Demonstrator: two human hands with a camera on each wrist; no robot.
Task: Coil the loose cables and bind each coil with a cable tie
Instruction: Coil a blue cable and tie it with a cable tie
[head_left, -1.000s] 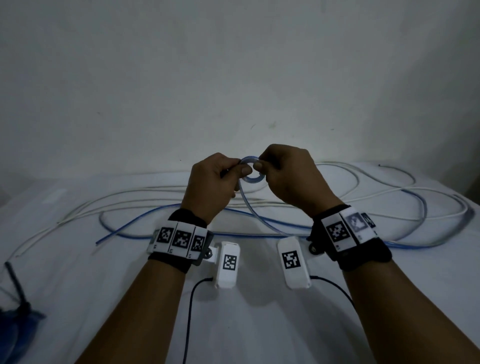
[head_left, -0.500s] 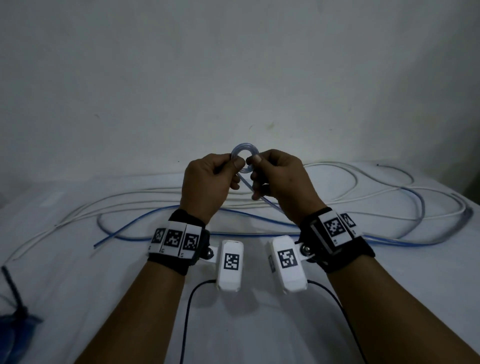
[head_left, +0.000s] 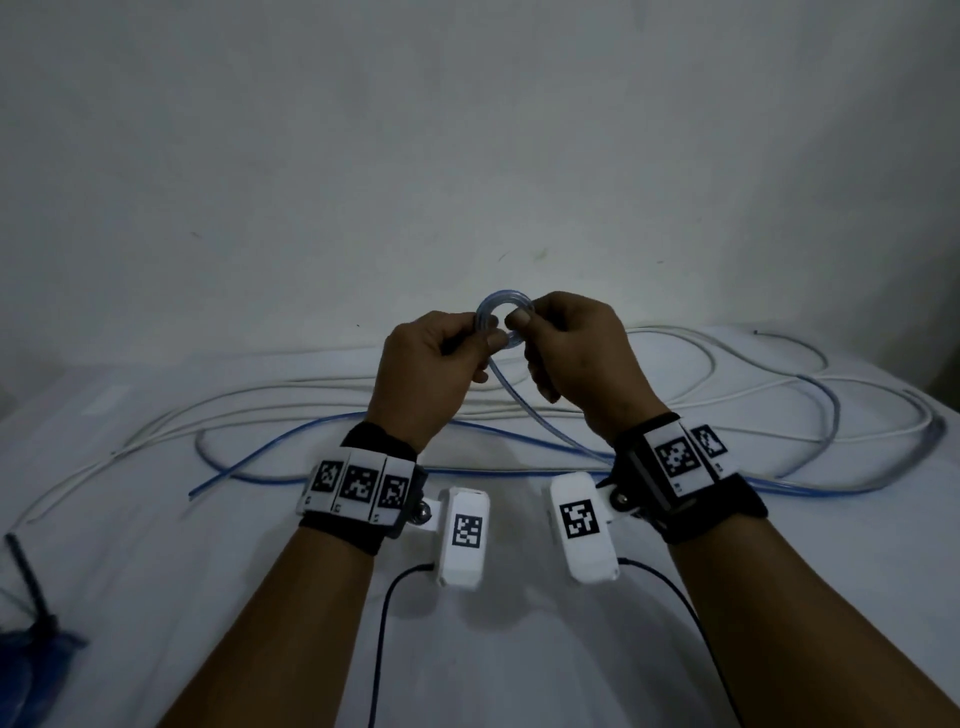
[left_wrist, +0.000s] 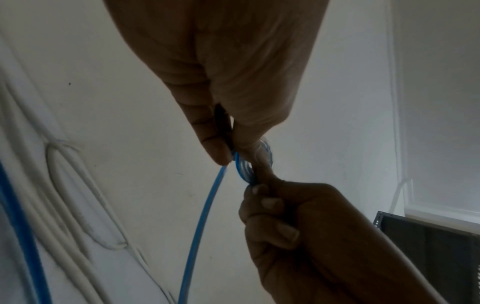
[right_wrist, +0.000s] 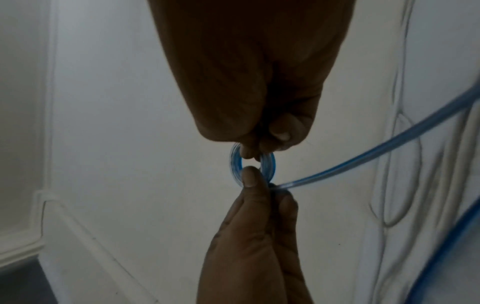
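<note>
A small tight coil (head_left: 503, 318) of blue translucent cable is held up above the white table (head_left: 156, 571), between both hands. My left hand (head_left: 480, 336) pinches its left and lower rim with thumb and fingers. My right hand (head_left: 522, 318) pinches its right rim. The cable's free length (head_left: 524, 410) drops from the coil to the table and runs on in wide loops (head_left: 291, 441). In the left wrist view the left hand (left_wrist: 228, 153) nips the coil (left_wrist: 244, 170). The right wrist view shows the right hand (right_wrist: 253, 153) on the ring (right_wrist: 267, 166).
A long white cable (head_left: 260, 400) lies in loose loops across the far side of the table, tangled with the blue one. A dark blue bag with black ties (head_left: 26, 587) sits at the left edge. A plain wall stands close behind the table.
Both hands raised the coil off the table level and turned it upright to face me. The right wrist rolled inward, and the ring looks tighter than a second ago.
</note>
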